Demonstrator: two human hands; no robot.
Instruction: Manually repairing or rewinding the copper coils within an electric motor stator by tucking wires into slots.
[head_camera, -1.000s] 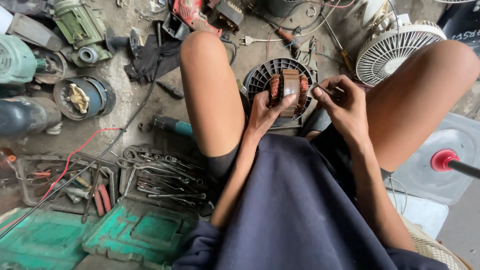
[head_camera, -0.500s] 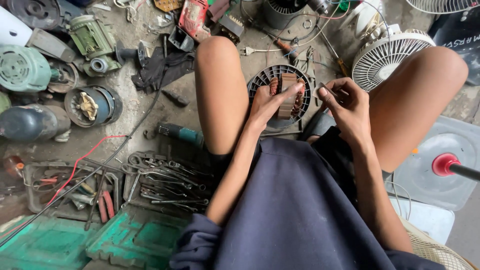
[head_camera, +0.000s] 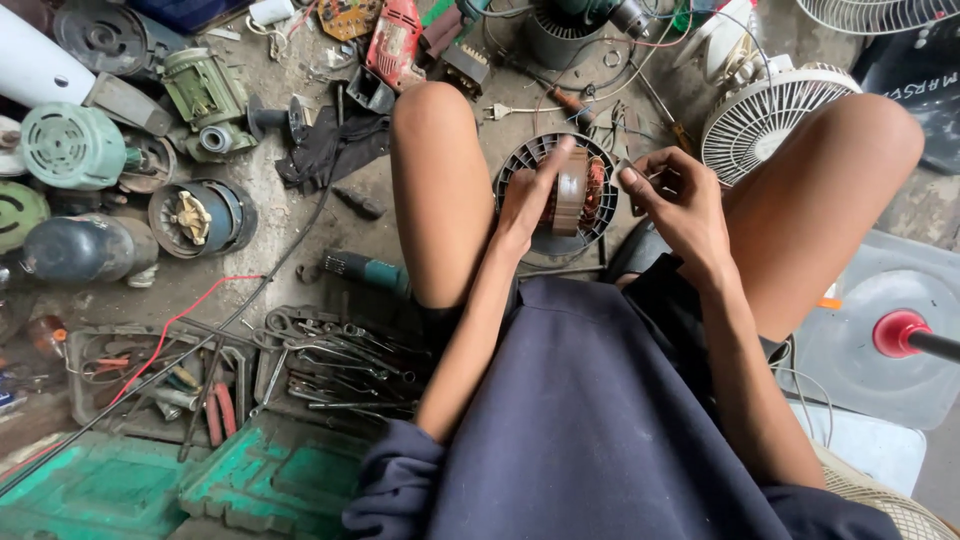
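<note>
Your left hand (head_camera: 530, 195) clasps the stator (head_camera: 572, 190), so keep it steady between your knees over the black grille (head_camera: 520, 170) on the floor. Your right hand (head_camera: 680, 200) pinches something thin at its edge; guide that slowly. The stator is brown, banded, with copper windings showing.

Two hands, left (head_camera: 535, 195) and right (head_camera: 680, 200), worked one stator (head_camera: 578, 190). Two white fan grilles (head_camera: 775, 115) were in view, two green tool trays (head_camera: 270, 475), and one red-handled plunger (head_camera: 900, 333).
</note>
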